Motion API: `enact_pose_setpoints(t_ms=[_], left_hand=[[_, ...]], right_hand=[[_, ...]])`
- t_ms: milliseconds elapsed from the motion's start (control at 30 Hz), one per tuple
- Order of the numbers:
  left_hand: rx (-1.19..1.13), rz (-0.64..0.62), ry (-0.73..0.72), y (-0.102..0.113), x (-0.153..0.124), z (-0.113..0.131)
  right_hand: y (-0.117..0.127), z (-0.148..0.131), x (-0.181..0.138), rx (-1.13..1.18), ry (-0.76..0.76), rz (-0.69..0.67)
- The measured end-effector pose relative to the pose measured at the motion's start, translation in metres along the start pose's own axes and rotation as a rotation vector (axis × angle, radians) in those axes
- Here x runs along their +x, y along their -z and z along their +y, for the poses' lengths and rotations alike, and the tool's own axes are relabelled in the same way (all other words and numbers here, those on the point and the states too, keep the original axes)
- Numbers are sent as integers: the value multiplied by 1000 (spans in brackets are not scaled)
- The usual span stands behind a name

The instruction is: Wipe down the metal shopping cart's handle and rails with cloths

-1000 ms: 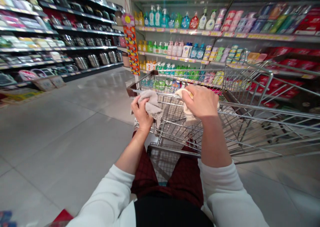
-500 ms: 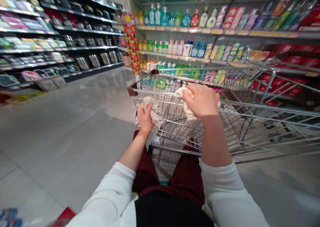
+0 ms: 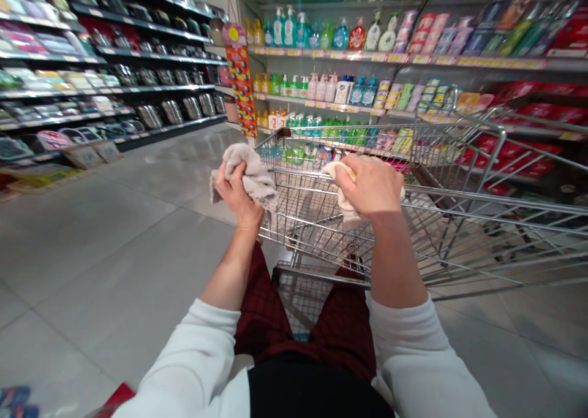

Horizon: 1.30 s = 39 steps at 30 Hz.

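Note:
My left hand is closed round a crumpled greyish cloth, raised by the left front corner of a metal shopping cart. Part of the cloth hangs down past the wrist, over the cart's corner. My right hand grips the cart's top rail through a cream cloth, which droops down the inner side of the wire basket. The fingertips of the right hand are hidden behind its back. My legs are close against the near side of the cart.
More nested cart frames extend to the right. Behind the cart, a shelf carries pump bottles and packets. Shelves of metal pots line the aisle at left. Grey tiled floor spreads on the left, with a red object low down.
My left hand has lifted the greyish cloth up and to the left, off the cart's side wires. My right hand stays on the rail with the cream cloth.

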<state>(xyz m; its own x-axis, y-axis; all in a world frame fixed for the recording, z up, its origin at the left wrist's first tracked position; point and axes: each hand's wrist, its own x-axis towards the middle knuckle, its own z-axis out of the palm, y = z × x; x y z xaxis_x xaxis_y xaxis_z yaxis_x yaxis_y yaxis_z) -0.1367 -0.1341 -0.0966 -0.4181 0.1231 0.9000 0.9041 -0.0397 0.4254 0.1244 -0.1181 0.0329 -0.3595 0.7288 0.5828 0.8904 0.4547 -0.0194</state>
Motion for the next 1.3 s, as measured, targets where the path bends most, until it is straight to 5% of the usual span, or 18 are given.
enact_pose_setpoints(t_ms=[133, 400, 500, 667, 767, 1000, 1300], left_hand=[[-20, -141, -124, -14, -1, -6], [17, -324, 36, -13, -80, -40], [-17, -347, 31, -6, -71, -43], [-58, -63, 76, -2, -17, -36], [-76, -57, 122, -9, 4, -34], [-38, -336, 272, -13, -38, -52], [-28, -373, 182, 0, -64, -59]], right_hand=[[0, -1, 0, 19, -14, -7], [2, -1, 1, 20, -7, -32], [1, -1, 0, 19, -9, -25], [0, -1, 0, 14, -1, -5], [-1, -1, 0, 11, 5, 14], [-4, 0, 0, 2, 19, 50], [-7, -1, 1, 23, 21, 68]])
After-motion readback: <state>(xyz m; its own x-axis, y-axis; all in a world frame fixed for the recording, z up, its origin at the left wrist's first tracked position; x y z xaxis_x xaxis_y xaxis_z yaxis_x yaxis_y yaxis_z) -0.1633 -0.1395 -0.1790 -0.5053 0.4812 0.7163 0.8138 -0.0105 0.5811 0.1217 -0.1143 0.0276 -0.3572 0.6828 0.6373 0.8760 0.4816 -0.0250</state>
